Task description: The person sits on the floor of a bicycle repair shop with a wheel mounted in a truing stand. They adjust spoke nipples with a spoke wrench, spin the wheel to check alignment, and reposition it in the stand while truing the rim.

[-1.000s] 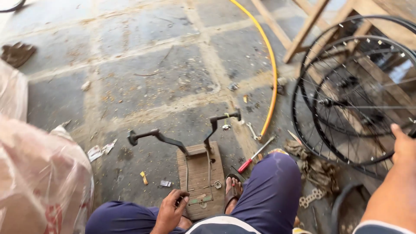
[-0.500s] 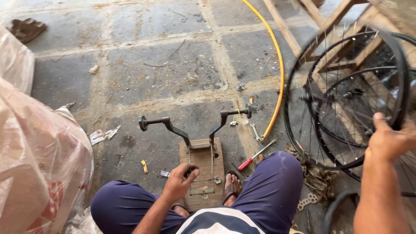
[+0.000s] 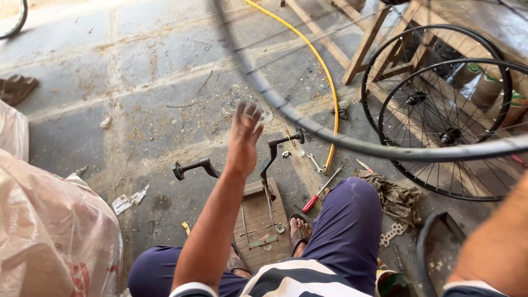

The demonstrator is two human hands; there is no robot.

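You're sitting on the concrete floor [image 3: 137,110] in dark blue trousers, and your left hand [image 3: 243,137] is reaching up and forward, fingers spread, gripping nothing. It's closing on a bicycle rim [image 3: 341,142] that is sweeping across the view as a blurred dark arc from top centre down to the right edge, just right of the hand and apart from it. Your right hand is sitting outside the view; only the right forearm [image 3: 498,242] is showing at the near right, so I cannot tell what it's gripping. Below your left hand a wheel stand [image 3: 263,220] is sitting on the floor between your knees: a wooden base with two dark metal arms rising left and right, nothing mounted on it. Your sandalled foot [image 3: 298,231] is resting just beside the base on its right. A red-handled screwdriver [image 3: 320,191] and a small spanner [image 3: 316,163] are lying just right of the stand, near a yellow hose [image 3: 324,82] running far across the floor. A dirty rag [image 3: 396,195] is lying right of your knee. Two spoked wheels [image 3: 445,115] are leaning by a wooden frame [image 3: 368,44] at the far right. A bulging plastic sack [image 3: 49,231] is filling the near left.
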